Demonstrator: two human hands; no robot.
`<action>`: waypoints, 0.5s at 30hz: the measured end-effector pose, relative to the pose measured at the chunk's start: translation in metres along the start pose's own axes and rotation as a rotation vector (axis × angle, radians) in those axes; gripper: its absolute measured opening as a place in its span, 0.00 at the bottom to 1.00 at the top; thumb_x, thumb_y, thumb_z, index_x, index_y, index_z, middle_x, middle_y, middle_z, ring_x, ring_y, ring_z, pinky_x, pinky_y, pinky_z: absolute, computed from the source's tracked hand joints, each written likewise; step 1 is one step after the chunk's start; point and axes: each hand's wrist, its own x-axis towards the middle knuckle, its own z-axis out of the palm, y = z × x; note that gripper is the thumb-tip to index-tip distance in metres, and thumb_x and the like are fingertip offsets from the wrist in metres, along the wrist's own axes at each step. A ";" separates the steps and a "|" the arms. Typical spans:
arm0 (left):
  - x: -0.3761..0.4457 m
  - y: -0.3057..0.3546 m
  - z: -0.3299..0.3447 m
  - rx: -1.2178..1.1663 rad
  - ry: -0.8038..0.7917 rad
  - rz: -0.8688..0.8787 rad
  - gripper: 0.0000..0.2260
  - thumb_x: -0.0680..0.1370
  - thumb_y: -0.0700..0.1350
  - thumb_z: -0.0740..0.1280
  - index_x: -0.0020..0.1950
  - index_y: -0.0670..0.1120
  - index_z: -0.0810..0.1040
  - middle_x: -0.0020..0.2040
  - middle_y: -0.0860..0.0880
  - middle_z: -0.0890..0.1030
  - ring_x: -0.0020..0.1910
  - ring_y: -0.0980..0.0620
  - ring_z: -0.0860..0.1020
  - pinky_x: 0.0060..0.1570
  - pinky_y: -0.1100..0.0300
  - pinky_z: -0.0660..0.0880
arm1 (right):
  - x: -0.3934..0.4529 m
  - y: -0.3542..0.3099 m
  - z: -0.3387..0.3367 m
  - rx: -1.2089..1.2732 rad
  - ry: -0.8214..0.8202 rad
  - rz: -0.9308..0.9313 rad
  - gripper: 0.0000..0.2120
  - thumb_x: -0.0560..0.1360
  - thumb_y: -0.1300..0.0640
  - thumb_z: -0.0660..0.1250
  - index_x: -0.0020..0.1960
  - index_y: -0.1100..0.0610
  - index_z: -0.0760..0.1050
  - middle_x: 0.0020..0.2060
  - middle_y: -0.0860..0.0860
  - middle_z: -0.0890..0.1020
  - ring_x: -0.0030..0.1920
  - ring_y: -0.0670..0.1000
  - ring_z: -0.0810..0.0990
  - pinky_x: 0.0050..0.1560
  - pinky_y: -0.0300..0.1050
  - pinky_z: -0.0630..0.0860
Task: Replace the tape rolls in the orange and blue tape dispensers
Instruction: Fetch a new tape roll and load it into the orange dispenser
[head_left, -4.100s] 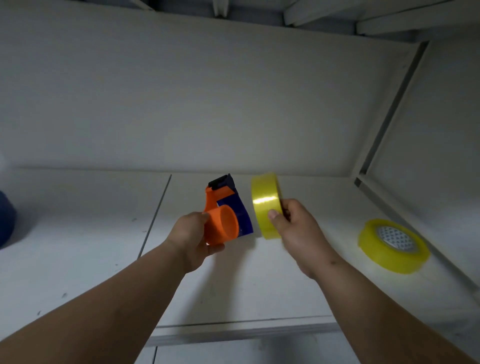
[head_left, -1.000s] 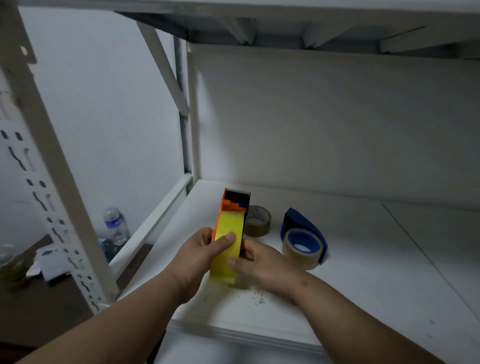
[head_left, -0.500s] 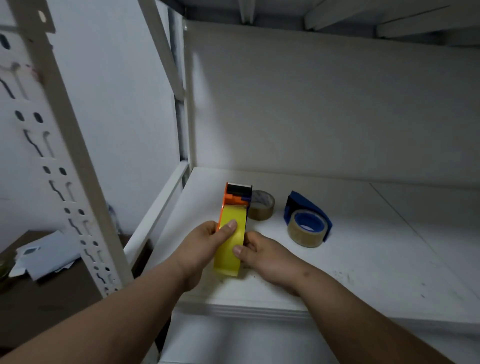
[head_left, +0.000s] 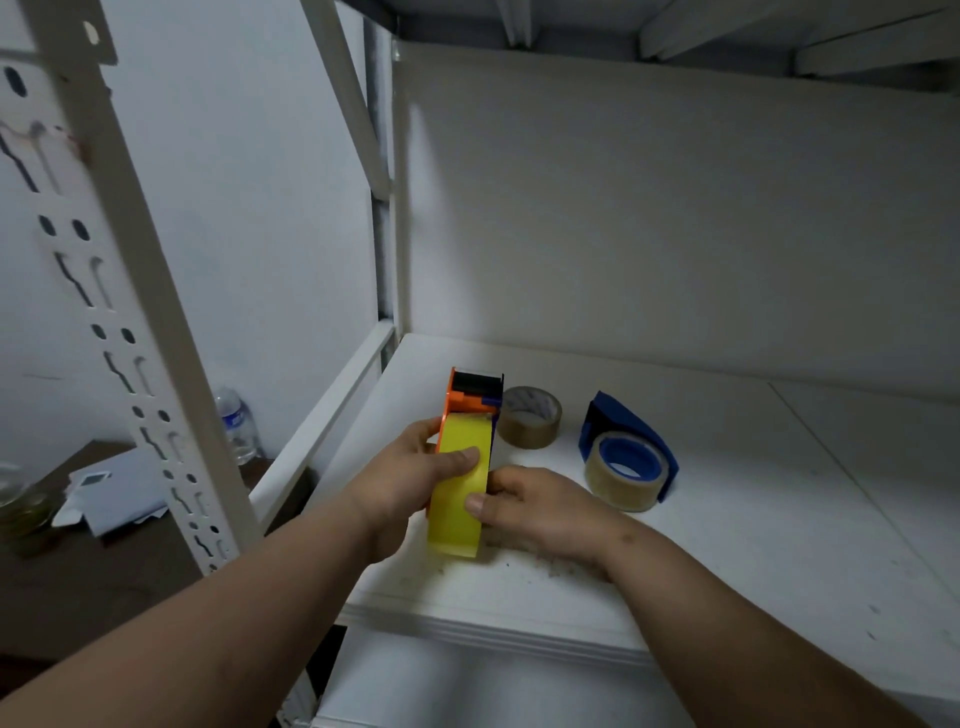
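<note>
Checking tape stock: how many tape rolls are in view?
3: a yellow roll in the orange dispenser, a brown roll behind it, a clear roll in the blue dispenser. Others may be out of frame.

I'm at a storage corner, a stockroom or utility room by the look of it: white slotted-steel shelving (head_left: 104, 291) with a bare shelf board (head_left: 753, 545) against plain white walls (head_left: 270, 197). Beside the rack, a dark low table (head_left: 104, 571) holds papers (head_left: 119, 488) and a water bottle (head_left: 236, 426).

Dim, soft indoor light, wide-angle bending at edges, slight blur, faint shadows.
</note>
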 end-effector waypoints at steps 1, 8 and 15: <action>0.000 -0.001 0.000 0.012 -0.007 0.007 0.25 0.78 0.41 0.70 0.74 0.49 0.67 0.57 0.45 0.82 0.51 0.47 0.82 0.43 0.56 0.77 | 0.001 -0.002 -0.006 0.013 0.035 0.012 0.12 0.73 0.42 0.65 0.50 0.48 0.79 0.49 0.46 0.84 0.49 0.45 0.82 0.47 0.40 0.76; 0.004 -0.003 -0.011 0.132 -0.076 0.046 0.25 0.76 0.47 0.72 0.69 0.60 0.67 0.55 0.44 0.84 0.49 0.48 0.85 0.48 0.54 0.82 | 0.026 -0.013 -0.008 0.043 0.511 0.035 0.08 0.75 0.47 0.64 0.48 0.50 0.76 0.40 0.42 0.79 0.44 0.45 0.79 0.37 0.38 0.69; 0.006 -0.002 -0.021 0.205 -0.127 0.074 0.28 0.76 0.52 0.72 0.71 0.64 0.64 0.57 0.39 0.83 0.56 0.39 0.83 0.61 0.37 0.76 | 0.043 -0.024 0.012 0.124 0.670 0.060 0.09 0.75 0.47 0.65 0.42 0.53 0.76 0.33 0.45 0.78 0.36 0.45 0.76 0.33 0.40 0.68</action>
